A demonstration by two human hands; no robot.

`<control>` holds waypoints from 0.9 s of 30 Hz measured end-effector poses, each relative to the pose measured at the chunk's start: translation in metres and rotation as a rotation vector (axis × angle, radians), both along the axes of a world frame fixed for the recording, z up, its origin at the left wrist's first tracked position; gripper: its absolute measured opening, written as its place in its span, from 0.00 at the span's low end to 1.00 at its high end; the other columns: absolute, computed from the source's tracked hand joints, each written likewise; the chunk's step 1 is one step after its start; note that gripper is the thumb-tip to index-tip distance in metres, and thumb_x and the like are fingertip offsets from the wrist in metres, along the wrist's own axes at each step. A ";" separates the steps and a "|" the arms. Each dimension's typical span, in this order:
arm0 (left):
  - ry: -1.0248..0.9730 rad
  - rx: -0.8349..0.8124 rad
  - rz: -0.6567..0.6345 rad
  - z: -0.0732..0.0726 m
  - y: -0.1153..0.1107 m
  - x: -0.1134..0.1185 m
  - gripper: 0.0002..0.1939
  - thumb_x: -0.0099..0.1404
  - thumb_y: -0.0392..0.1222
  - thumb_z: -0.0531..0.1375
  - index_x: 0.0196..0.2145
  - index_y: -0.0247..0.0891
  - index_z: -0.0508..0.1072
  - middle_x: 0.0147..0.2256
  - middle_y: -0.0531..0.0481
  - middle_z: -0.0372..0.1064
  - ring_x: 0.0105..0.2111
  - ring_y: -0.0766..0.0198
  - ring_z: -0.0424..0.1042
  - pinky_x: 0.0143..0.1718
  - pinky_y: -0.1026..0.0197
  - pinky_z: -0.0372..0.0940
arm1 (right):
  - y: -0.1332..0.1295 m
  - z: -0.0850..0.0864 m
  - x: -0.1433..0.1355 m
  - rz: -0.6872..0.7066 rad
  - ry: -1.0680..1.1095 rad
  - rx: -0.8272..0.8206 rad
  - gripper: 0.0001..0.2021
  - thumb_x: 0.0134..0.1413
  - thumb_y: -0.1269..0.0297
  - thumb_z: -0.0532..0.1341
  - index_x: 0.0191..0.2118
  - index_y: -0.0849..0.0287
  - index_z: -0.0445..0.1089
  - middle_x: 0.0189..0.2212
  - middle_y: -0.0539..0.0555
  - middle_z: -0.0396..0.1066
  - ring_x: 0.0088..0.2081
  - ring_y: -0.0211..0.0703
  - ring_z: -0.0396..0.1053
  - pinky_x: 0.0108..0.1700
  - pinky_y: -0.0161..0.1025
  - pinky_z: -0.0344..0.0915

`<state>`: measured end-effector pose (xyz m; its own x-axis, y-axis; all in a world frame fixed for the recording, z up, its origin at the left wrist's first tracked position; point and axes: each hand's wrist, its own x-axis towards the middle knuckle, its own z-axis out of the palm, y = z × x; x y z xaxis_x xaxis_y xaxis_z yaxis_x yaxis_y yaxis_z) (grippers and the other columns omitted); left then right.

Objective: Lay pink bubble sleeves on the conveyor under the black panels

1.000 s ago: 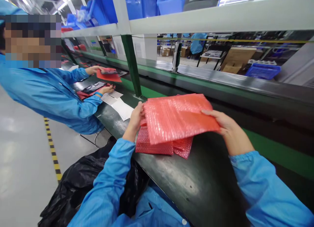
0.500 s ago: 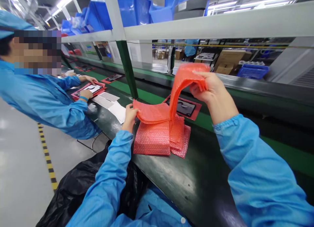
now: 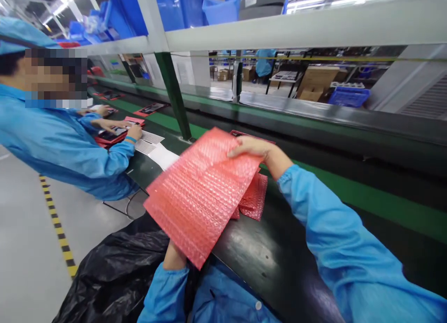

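A pair or small stack of red bubble-wrap bags (image 3: 199,197) is tilted up in front of me, above the bench edge. My right hand (image 3: 253,148) grips its upper right edge, thumb on the near face and the other fingers behind. Below its lower corner, my left hand (image 3: 174,255) reaches in underneath; only the wrist and heel show, with the fingers hidden by the bags. More red bubble-wrap bags (image 3: 254,197) lie on the bench behind, partly covered. A flat red-edged piece (image 3: 240,133) shows beyond my right hand, mostly hidden.
To the left, a co-worker in blue (image 3: 63,146) handles dark panels on red bags (image 3: 113,134). White sheets (image 3: 162,155) lie between us. A green post (image 3: 172,95) rises from the dark bench (image 3: 258,253). A black plastic bag (image 3: 118,267) hangs by my left side.
The bent red bags have come down from the raised right hand and now lie flatter, tilted toward me. My left hand has moved from their left edge to underneath.
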<state>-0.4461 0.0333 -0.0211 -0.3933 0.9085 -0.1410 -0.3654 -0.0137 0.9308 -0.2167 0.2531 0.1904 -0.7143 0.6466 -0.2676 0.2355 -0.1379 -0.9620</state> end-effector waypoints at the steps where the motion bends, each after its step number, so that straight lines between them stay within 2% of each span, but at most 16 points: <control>1: 0.071 -0.003 -0.010 -0.001 -0.006 -0.006 0.27 0.60 0.58 0.72 0.54 0.48 0.78 0.52 0.43 0.78 0.54 0.45 0.77 0.55 0.46 0.76 | 0.007 -0.018 0.000 0.070 -0.139 0.000 0.22 0.31 0.62 0.80 0.36 0.62 0.79 0.34 0.58 0.83 0.35 0.52 0.81 0.40 0.41 0.80; 3: 0.234 -0.017 -0.029 -0.001 -0.013 -0.022 0.28 0.56 0.55 0.75 0.51 0.42 0.80 0.52 0.42 0.79 0.55 0.43 0.76 0.61 0.44 0.73 | 0.022 -0.048 0.001 0.138 -0.360 0.077 0.21 0.31 0.62 0.81 0.35 0.62 0.80 0.37 0.57 0.84 0.38 0.52 0.82 0.42 0.40 0.79; 5: 0.369 -0.059 0.018 0.002 -0.011 -0.041 0.26 0.52 0.53 0.75 0.46 0.37 0.82 0.48 0.41 0.81 0.51 0.43 0.78 0.59 0.44 0.73 | 0.034 -0.064 0.002 0.148 -0.501 0.221 0.19 0.34 0.63 0.80 0.36 0.62 0.80 0.40 0.56 0.84 0.42 0.53 0.81 0.45 0.39 0.77; 7: 0.489 -0.098 0.146 0.008 0.002 -0.061 0.23 0.52 0.54 0.71 0.40 0.35 0.82 0.41 0.42 0.82 0.45 0.45 0.79 0.54 0.47 0.74 | 0.041 -0.069 0.002 0.159 -0.603 0.364 0.16 0.41 0.63 0.78 0.38 0.61 0.81 0.43 0.56 0.84 0.44 0.54 0.81 0.46 0.39 0.75; 9: 0.591 -0.078 0.234 0.016 0.028 -0.079 0.21 0.54 0.55 0.67 0.39 0.36 0.83 0.40 0.43 0.82 0.44 0.47 0.79 0.53 0.48 0.73 | 0.042 -0.067 0.001 0.122 -0.693 0.534 0.16 0.46 0.62 0.76 0.42 0.61 0.81 0.46 0.57 0.83 0.47 0.55 0.80 0.48 0.40 0.73; 10: 0.620 -0.054 0.204 0.021 0.044 -0.088 0.21 0.54 0.54 0.66 0.40 0.37 0.83 0.41 0.43 0.82 0.46 0.47 0.78 0.53 0.49 0.73 | 0.040 -0.066 0.000 0.055 -0.733 0.646 0.17 0.49 0.61 0.75 0.45 0.61 0.80 0.48 0.59 0.82 0.49 0.56 0.79 0.50 0.41 0.72; 11: 0.627 -0.033 0.117 0.027 0.062 -0.096 0.20 0.55 0.53 0.66 0.40 0.37 0.83 0.43 0.43 0.82 0.46 0.47 0.78 0.53 0.50 0.73 | 0.036 -0.065 0.001 -0.047 -0.760 0.767 0.19 0.51 0.60 0.75 0.49 0.61 0.80 0.51 0.60 0.81 0.51 0.57 0.78 0.52 0.43 0.71; 13: 0.557 -0.045 -0.147 0.040 0.098 -0.111 0.19 0.54 0.52 0.68 0.39 0.37 0.83 0.42 0.43 0.81 0.45 0.46 0.78 0.49 0.50 0.74 | 0.025 -0.068 0.007 -0.336 -0.756 0.968 0.23 0.57 0.58 0.71 0.56 0.62 0.76 0.56 0.63 0.78 0.55 0.58 0.76 0.56 0.45 0.69; 14: 0.486 -0.082 -0.265 0.047 0.115 -0.118 0.19 0.53 0.52 0.69 0.39 0.36 0.83 0.41 0.42 0.81 0.43 0.46 0.78 0.46 0.51 0.75 | 0.016 -0.072 0.013 -0.486 -0.734 1.015 0.23 0.61 0.58 0.69 0.58 0.62 0.75 0.56 0.64 0.78 0.56 0.57 0.75 0.56 0.45 0.69; 16: 0.353 -0.149 -0.384 0.057 0.141 -0.129 0.23 0.53 0.52 0.71 0.43 0.35 0.82 0.43 0.39 0.81 0.42 0.48 0.79 0.43 0.52 0.75 | -0.005 -0.081 0.031 -0.715 -0.700 1.000 0.18 0.66 0.55 0.64 0.56 0.61 0.75 0.51 0.62 0.80 0.52 0.55 0.76 0.52 0.44 0.68; 18: 0.277 -0.168 -0.412 0.063 0.160 -0.132 0.28 0.53 0.54 0.71 0.47 0.34 0.81 0.46 0.37 0.80 0.42 0.50 0.79 0.42 0.54 0.75 | -0.029 -0.091 0.048 -0.803 -0.731 0.890 0.16 0.70 0.50 0.60 0.47 0.58 0.76 0.43 0.59 0.82 0.46 0.53 0.78 0.47 0.42 0.67; 20: 0.322 -0.158 -0.474 0.063 0.173 -0.127 0.30 0.52 0.57 0.72 0.47 0.34 0.81 0.46 0.37 0.80 0.41 0.53 0.78 0.40 0.57 0.73 | -0.053 -0.100 0.059 -0.713 -0.780 0.700 0.25 0.73 0.41 0.55 0.36 0.56 0.76 0.34 0.56 0.81 0.40 0.50 0.78 0.43 0.41 0.65; 23: 0.549 -0.154 -0.524 0.058 0.182 -0.107 0.31 0.44 0.58 0.77 0.40 0.34 0.81 0.36 0.43 0.79 0.33 0.58 0.74 0.33 0.61 0.65 | -0.074 -0.109 0.058 -0.512 -0.768 0.452 0.37 0.74 0.33 0.48 0.25 0.56 0.73 0.25 0.54 0.77 0.31 0.45 0.76 0.40 0.39 0.63; 25: 0.658 -0.125 -0.461 0.057 0.181 -0.094 0.29 0.40 0.56 0.77 0.35 0.36 0.80 0.31 0.47 0.76 0.31 0.59 0.71 0.31 0.62 0.61 | -0.079 -0.113 0.051 -0.507 -0.748 0.449 0.37 0.74 0.33 0.49 0.23 0.56 0.71 0.23 0.54 0.76 0.30 0.44 0.75 0.37 0.39 0.61; 27: 0.702 -0.079 -0.369 0.059 0.170 -0.087 0.24 0.40 0.53 0.75 0.32 0.37 0.78 0.29 0.49 0.74 0.30 0.60 0.69 0.32 0.61 0.60 | -0.079 -0.116 0.044 -0.558 -0.740 0.500 0.32 0.73 0.37 0.55 0.23 0.56 0.69 0.24 0.53 0.77 0.31 0.44 0.75 0.34 0.38 0.57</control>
<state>-0.5330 0.2030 0.0375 -0.0903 0.9951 -0.0411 0.3389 0.0695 0.9383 -0.1724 0.1740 0.0743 -0.0493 0.9907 -0.1270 0.8127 -0.0341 -0.5817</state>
